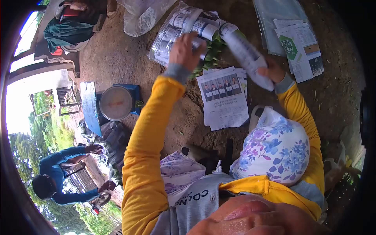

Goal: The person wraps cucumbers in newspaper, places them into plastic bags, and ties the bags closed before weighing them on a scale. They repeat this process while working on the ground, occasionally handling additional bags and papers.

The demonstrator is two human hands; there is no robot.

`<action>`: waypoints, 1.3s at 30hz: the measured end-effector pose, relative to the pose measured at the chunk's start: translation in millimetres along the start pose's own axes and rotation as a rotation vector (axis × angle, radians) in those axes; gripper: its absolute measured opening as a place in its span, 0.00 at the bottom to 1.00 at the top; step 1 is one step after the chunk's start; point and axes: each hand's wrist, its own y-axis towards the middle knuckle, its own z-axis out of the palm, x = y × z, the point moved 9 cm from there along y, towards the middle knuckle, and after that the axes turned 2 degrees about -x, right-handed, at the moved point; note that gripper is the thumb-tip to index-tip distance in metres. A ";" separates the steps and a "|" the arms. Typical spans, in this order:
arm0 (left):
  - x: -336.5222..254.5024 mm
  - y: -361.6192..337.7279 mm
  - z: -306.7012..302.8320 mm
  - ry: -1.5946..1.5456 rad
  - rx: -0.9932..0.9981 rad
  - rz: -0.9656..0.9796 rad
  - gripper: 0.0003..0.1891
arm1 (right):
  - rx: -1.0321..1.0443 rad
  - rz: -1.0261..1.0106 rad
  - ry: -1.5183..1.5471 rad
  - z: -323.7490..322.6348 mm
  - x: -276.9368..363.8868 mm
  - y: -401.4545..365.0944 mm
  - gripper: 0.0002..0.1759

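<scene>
My right hand grips the near end of a long rolled paper bundle, which is blurred by motion. My left hand is over a clear plastic bag packed with several paper rolls; its fingers are apart and slightly bent. Green leaves lie between the bag and the bundle, partly covered. Below them is a small stack of printed sheets, with a photo of people on the top sheet.
A weighing scale with a round pan stands left, beside a blue board. Plastic sheeting and more printed sheets lie upper right. A person in blue is at lower left. My floral-covered knee rises at right.
</scene>
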 end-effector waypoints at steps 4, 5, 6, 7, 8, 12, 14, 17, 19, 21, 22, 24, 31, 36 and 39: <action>27.0 60.4 31.2 0.239 0.043 -0.053 0.20 | -0.080 0.054 -0.008 -38.9 15.6 37.0 0.34; 33.3 72.8 44.9 0.305 0.078 -0.115 0.20 | -0.092 0.062 -0.065 -52.3 17.1 49.2 0.34; 28.0 85.7 49.3 0.494 0.091 -0.151 0.19 | -0.113 0.074 -0.047 -59.9 18.3 62.3 0.33; 30.4 96.3 58.5 0.551 0.177 -0.176 0.18 | -0.087 0.091 -0.044 -58.6 19.0 75.9 0.33; 35.1 107.2 69.3 0.607 0.267 -0.202 0.17 | -0.060 0.111 -0.039 -56.5 20.3 89.0 0.33; 61.5 133.5 93.9 0.588 0.345 -0.252 0.14 | 0.005 0.007 -0.166 -62.9 9.1 147.2 0.32; 79.2 139.1 92.7 0.521 0.377 -0.316 0.14 | -0.010 -0.024 -0.180 -64.0 3.0 161.3 0.33; 99.1 153.7 129.2 0.773 0.594 0.210 0.15 | -0.066 -0.094 -0.425 -64.4 10.5 167.7 0.34; 90.8 152.2 121.5 0.753 0.601 0.298 0.15 | -0.105 -0.188 -0.695 -60.2 25.6 167.7 0.33; 79.7 151.9 117.0 0.700 0.614 0.331 0.14 | -0.136 -0.323 -1.002 -47.1 44.0 168.8 0.33; 73.3 152.9 116.5 0.647 0.614 0.341 0.11 | -0.152 -0.331 -1.033 -38.0 53.3 171.3 0.32; 70.2 157.5 94.0 0.384 0.386 -0.025 0.09 | -0.150 -0.327 -1.047 -30.8 54.0 182.2 0.31; 52.3 149.5 61.7 0.257 0.061 -0.062 0.08 | -0.214 -0.120 -0.747 -35.3 34.2 217.1 0.31; 53.1 139.3 66.6 0.161 0.016 -0.069 0.07 | -0.447 -0.346 -0.961 -32.8 38.8 176.2 0.36; 42.9 137.2 58.9 0.165 -0.080 0.010 0.08 | -0.481 -0.540 -1.041 -32.2 35.5 141.9 0.36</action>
